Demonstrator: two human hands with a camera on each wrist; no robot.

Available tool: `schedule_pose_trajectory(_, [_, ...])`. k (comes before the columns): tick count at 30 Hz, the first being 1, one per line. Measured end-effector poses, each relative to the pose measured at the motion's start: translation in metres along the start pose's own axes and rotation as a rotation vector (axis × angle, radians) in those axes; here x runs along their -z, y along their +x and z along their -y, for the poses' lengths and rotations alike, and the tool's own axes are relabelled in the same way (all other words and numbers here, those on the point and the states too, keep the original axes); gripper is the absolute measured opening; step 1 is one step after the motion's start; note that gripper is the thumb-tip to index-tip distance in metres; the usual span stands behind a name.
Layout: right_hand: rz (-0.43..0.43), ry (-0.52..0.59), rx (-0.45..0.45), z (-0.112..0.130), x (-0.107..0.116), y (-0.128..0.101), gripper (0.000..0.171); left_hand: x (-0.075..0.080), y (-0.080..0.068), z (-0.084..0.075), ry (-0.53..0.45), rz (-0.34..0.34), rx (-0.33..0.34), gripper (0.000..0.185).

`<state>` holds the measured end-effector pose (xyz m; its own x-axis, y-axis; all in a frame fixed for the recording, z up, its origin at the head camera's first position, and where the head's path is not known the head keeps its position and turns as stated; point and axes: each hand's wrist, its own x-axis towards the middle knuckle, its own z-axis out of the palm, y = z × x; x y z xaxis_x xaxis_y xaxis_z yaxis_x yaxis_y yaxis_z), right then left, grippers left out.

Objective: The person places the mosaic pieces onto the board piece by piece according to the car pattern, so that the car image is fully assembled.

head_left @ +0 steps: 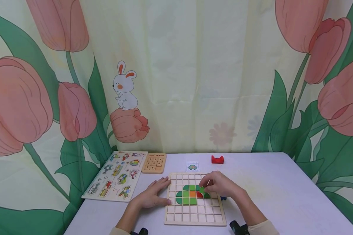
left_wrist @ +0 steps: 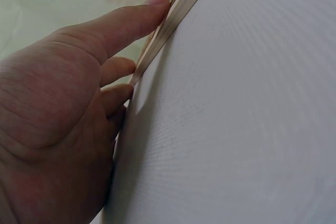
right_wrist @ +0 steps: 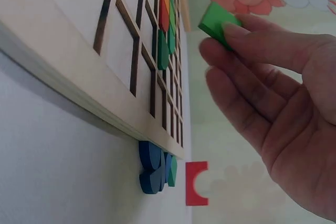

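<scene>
- Pinching a green tile (right_wrist: 218, 20) between thumb and fingertips, the right hand (head_left: 220, 185) hovers above the grid board (head_left: 194, 218), over the coloured tiles.
- Left hand (head_left: 153, 195), fingers flat and relaxed, presses against the board's left edge.
- Empty cells surround the pattern.

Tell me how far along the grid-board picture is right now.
Done: a cluster of green, orange and red tiles already sits in the middle of the grid board. In hand: the right hand pinches a green tile above the board, not yet seated, while the left hand rests against the board's left edge. Left: most cells are bare, and blue pieces lie beside the board.
</scene>
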<state>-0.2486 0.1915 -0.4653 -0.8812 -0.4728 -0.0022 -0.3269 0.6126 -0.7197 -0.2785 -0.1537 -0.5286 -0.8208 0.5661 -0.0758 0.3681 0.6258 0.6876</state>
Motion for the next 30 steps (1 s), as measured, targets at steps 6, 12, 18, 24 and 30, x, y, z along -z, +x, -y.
schedule_pose_trajectory(6, [0.096, -0.009, 0.012, 0.003, -0.01, 0.002, 0.018, -0.001, 0.0, 0.0, -0.002, 0.001, -0.002, 0.094])
schedule_pose_trajectory(12, [0.143, 0.003, 0.037, 0.006, -0.017, 0.004, 0.021, -0.001, 0.001, 0.0, -0.006, 0.004, -0.002, 0.094])
schedule_pose_trajectory(18, [0.159, -0.007, 0.032, 0.008, -0.019, 0.004, 0.02, -0.001, 0.001, 0.001, -0.011, 0.007, 0.0, 0.093])
schedule_pose_trajectory(24, [0.166, -0.018, 0.038, 0.007, -0.02, 0.003, 0.02, -0.001, 0.0, 0.001, -0.011, 0.004, 0.001, 0.093])
schedule_pose_trajectory(30, [0.156, -0.009, 0.023, 0.006, -0.02, 0.004, 0.021, 0.0, 0.001, 0.001, -0.006, 0.001, -0.001, 0.093])
